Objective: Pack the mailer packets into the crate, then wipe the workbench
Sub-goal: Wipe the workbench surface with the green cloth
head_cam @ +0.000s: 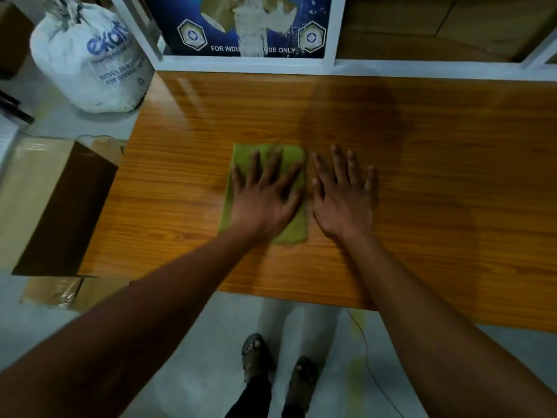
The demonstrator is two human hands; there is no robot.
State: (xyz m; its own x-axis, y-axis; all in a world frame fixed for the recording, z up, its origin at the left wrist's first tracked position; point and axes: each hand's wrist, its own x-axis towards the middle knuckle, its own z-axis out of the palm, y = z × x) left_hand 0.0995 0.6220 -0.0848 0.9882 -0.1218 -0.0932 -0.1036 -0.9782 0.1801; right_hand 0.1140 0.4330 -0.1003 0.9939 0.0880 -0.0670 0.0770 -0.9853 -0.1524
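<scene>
Wiping stage: no mailer packets in sight on my desk [422, 182].
My left hand [265, 200] presses a green cloth [294, 227] with fingers spread; my right hand [343, 200] rests flat and open beside it.

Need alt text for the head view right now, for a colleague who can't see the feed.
A person's left hand presses flat on a green rectangular cloth on a glossy wood-grain workbench, while the right hand lies open on the bare wood beside it. A brown cardboard box and a white woven sack are off the bench's left end.
</scene>
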